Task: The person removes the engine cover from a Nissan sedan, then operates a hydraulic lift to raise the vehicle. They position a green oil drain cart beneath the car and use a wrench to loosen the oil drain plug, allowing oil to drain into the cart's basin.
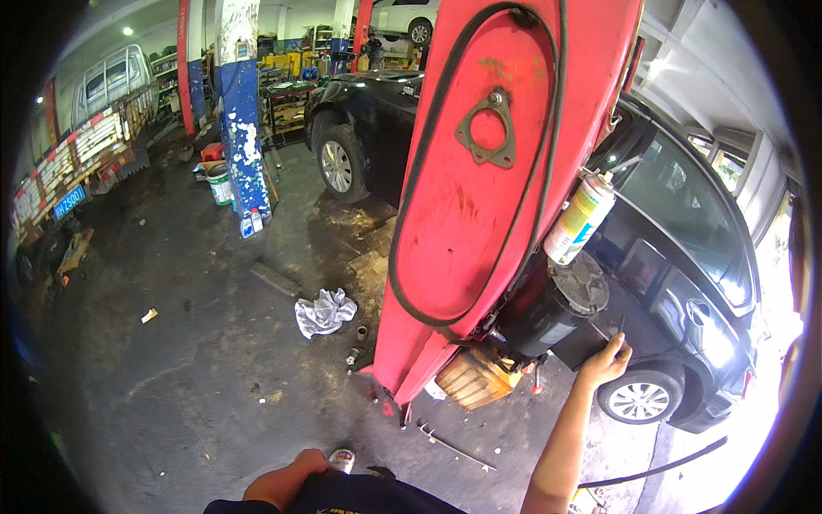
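My right hand [606, 360] is closed on the edge of a dark flat panel [584, 344], beside a black cylindrical tank [538, 313] on the red lift post [437, 248]. What the panel belongs to I cannot make out. On the tank's round lid [579, 284] stands a spray can [580, 218] with a white, yellow and green label. Down by my dark shirt is my left hand [313, 461], its fingers hidden from view. A black cable loop [401, 231] hangs on the post around a triangular metal flange [485, 128].
Behind the post stands a black car [651, 248]. A crumpled silvery cloth [325, 313] lies on the floor left of the post, and a thin metal rod [458, 447] near its base. Farther left are a blue-and-white pillar [242, 128], a paint bucket [220, 184] and a truck [86, 154].
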`<move>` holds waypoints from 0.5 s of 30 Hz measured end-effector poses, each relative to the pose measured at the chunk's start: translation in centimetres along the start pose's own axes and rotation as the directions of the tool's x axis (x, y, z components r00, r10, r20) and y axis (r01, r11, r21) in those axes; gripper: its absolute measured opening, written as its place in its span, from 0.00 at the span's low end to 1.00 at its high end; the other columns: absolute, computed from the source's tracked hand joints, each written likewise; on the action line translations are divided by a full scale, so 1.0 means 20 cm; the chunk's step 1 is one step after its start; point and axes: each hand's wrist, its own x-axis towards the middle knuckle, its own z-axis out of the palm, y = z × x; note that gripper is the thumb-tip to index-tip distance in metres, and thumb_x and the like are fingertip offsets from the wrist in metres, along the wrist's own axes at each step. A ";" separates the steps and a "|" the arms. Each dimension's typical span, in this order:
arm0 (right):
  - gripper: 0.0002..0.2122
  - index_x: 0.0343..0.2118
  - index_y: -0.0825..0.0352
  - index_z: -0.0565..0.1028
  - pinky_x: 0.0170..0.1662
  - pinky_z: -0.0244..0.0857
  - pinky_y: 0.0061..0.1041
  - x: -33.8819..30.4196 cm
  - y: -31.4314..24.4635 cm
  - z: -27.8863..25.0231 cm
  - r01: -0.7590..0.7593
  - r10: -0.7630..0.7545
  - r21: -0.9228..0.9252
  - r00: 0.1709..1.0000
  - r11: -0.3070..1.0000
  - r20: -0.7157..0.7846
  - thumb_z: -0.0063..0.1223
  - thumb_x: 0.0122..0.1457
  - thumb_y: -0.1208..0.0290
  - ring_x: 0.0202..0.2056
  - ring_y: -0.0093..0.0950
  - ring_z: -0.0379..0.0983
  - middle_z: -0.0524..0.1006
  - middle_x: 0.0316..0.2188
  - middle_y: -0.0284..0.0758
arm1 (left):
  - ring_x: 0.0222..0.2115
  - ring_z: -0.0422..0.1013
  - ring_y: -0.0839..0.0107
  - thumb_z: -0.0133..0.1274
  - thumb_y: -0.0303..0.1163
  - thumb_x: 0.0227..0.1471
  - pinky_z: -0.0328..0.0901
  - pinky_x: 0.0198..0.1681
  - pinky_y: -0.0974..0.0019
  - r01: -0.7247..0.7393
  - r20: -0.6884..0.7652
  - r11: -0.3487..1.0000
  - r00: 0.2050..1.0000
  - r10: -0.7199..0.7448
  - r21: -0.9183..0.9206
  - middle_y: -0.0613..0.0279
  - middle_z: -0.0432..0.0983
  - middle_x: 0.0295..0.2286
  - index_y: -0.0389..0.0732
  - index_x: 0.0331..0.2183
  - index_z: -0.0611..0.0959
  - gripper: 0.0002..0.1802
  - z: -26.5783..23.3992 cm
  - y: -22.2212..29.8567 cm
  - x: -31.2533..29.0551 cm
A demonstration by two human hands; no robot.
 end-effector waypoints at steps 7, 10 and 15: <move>0.15 0.30 0.72 0.76 0.34 0.60 0.25 0.00 0.02 0.00 -0.011 0.011 -0.024 1.000 1.000 -0.011 0.57 0.66 0.62 0.28 0.21 0.64 0.73 0.24 0.30 | 0.45 0.78 0.51 0.55 0.55 0.47 0.71 0.52 0.53 0.037 -0.049 0.998 0.998 -0.039 -0.047 0.51 0.84 0.42 0.47 0.40 0.90 0.26 0.05 -0.05 0.01; 0.15 0.31 0.71 0.76 0.34 0.60 0.24 0.00 0.04 0.00 -0.019 0.019 0.016 1.000 1.000 -0.002 0.58 0.66 0.62 0.28 0.20 0.64 0.73 0.25 0.29 | 0.45 0.78 0.51 0.55 0.55 0.48 0.71 0.53 0.53 0.032 -0.035 0.998 0.999 -0.034 -0.051 0.52 0.84 0.42 0.47 0.40 0.90 0.26 0.02 -0.03 -0.01; 0.15 0.31 0.71 0.76 0.34 0.60 0.23 0.00 0.03 0.00 -0.032 0.032 0.063 0.999 0.998 -0.001 0.59 0.65 0.62 0.28 0.20 0.64 0.73 0.25 0.28 | 0.44 0.79 0.50 0.55 0.56 0.48 0.71 0.52 0.52 0.022 -0.026 0.998 0.999 -0.023 -0.053 0.50 0.84 0.41 0.46 0.40 0.90 0.27 0.01 -0.02 -0.02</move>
